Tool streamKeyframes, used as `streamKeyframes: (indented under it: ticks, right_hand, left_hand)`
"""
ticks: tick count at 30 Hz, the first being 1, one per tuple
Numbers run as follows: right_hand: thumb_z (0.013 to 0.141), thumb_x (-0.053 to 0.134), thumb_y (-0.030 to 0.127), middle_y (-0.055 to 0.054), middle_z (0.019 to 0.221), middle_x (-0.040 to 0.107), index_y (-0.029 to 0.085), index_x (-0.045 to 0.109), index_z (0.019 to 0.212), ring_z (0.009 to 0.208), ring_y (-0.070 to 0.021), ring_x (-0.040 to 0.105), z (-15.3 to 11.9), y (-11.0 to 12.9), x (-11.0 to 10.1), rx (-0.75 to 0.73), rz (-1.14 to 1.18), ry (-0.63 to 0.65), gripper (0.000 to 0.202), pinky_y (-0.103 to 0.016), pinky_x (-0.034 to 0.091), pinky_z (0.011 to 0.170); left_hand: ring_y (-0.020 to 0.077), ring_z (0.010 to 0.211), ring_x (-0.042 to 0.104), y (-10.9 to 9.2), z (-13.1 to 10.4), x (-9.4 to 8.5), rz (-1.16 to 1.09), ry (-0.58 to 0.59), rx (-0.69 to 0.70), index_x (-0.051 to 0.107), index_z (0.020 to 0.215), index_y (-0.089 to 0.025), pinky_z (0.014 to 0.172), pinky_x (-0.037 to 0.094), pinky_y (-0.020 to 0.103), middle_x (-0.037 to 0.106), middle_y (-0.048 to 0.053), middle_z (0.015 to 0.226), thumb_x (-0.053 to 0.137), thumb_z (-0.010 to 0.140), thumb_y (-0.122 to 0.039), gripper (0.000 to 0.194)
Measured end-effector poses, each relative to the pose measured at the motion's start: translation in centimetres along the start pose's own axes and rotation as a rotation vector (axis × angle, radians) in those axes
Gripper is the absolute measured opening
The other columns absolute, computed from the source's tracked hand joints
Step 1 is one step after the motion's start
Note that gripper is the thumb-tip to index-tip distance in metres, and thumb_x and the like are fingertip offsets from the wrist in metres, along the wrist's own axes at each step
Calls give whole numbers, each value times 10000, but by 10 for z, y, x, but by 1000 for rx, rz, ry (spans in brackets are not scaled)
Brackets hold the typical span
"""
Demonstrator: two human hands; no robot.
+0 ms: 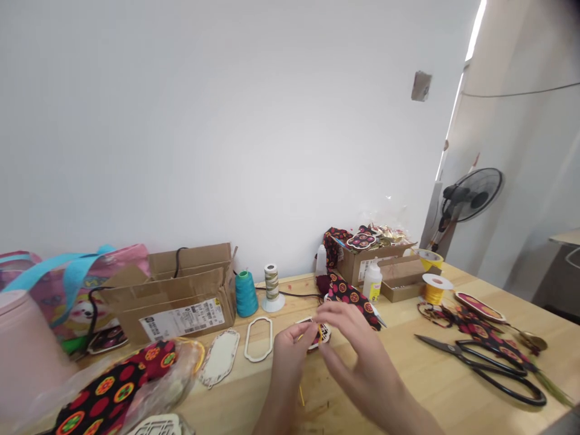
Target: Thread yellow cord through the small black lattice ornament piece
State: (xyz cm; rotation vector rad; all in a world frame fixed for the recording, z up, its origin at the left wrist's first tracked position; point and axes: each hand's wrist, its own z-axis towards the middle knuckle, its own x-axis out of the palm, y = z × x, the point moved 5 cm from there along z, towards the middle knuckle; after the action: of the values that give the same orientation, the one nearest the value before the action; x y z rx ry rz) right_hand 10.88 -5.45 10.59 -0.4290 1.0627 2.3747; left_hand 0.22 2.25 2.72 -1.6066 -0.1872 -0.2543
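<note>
Near the table's front middle, my left hand [292, 347] is closed, thumb and fingers pinching a small fretwork ornament [324, 333] with a pale cut-out rim and dark patterned fabric. A thin yellow cord [301, 396] hangs below that hand, and a bit of yellow shows against the ornament. My right hand [356, 344] arches over the ornament from the right, its thumb apart from the fingers. Its fingertips are close to those of the left. Left of the hands lie a pale oblong frame [246, 345] and a scalloped pale panel [219, 357].
Large black scissors [480, 365] lie at right, near a yellow cord spool [434, 291]. Behind stand a glue bottle [373, 283], a teal thread cone [246, 294] and a striped thread spool [271, 284]. A cardboard box [181, 308] and patterned fabric [113, 386] occupy the left.
</note>
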Motion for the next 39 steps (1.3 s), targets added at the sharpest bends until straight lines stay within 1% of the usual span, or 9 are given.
streamKeyframes:
  ticks: [2,4,7,14,18,22,27,32,39]
  right_hand:
    - [690,557,181,-88,925,587,208,594,935,861,-227,506,20,-25,5,-31,-57,103,249,-337,396,726]
    - [700,545,201,-44,726,598,196,632,779,667,-179,516,29,-53,14,37,-88,305,117,-276,387,593]
    - [730,520,254,22,494,470,158,609,576,472,-97,385,32,-79,21,176,57,504,202,-209,269,439]
    - [722,514,366,103,414,232,139,520,600,357,-34,121,10,-103,42,818,975,588,258,-170,64,334]
    - [677,486,232,111,393,221,146,536,692,338,-31,103,-2,-107,51,931,1280,609,101,-152,54,316]
    - [686,495,196,106,364,292,137,570,828,326,-29,140,-1,-106,49,855,1284,504,171,-155,78,316]
    - [707,553,316,69,391,467,137,551,976,293,-26,246,3,-99,50,675,892,444,323,-164,123,322]
    - [745,477,316,69,409,448,158,556,939,345,-69,397,3,-94,54,424,485,381,262,-162,244,358]
    - [720,425,139,49,490,535,206,479,1078,421,-97,425,0,-78,52,72,-16,373,369,-191,290,444]
  left_hand:
    - [146,555,581,3,2,1,3,44,2,691,605,-116,571,439,226,685,36,559,703,504,-286,199]
    - [146,535,577,6,4,1,8,81,-2,691,618,-115,554,435,230,680,34,539,693,521,-300,209]
    - [161,555,586,11,7,1,10,101,-2,691,634,-111,569,440,248,687,48,567,688,530,-309,223]
    - [150,538,584,20,9,2,52,128,-5,695,673,-104,535,425,227,692,54,587,662,560,-355,278]
    - [173,569,595,12,5,4,93,109,-3,697,687,-102,576,447,259,690,59,598,658,557,-374,304]
    - [194,617,602,6,3,5,76,103,0,698,687,-109,619,451,282,688,67,598,670,544,-366,296]
    - [163,543,578,6,4,3,88,61,11,690,617,-118,553,439,245,654,29,504,686,517,-358,260]
    - [133,459,533,9,3,6,69,71,-16,672,550,-132,510,419,213,488,-47,289,685,517,-328,198]
    - [143,518,541,10,4,7,158,149,21,678,561,-111,528,405,223,621,24,469,632,580,-337,232]
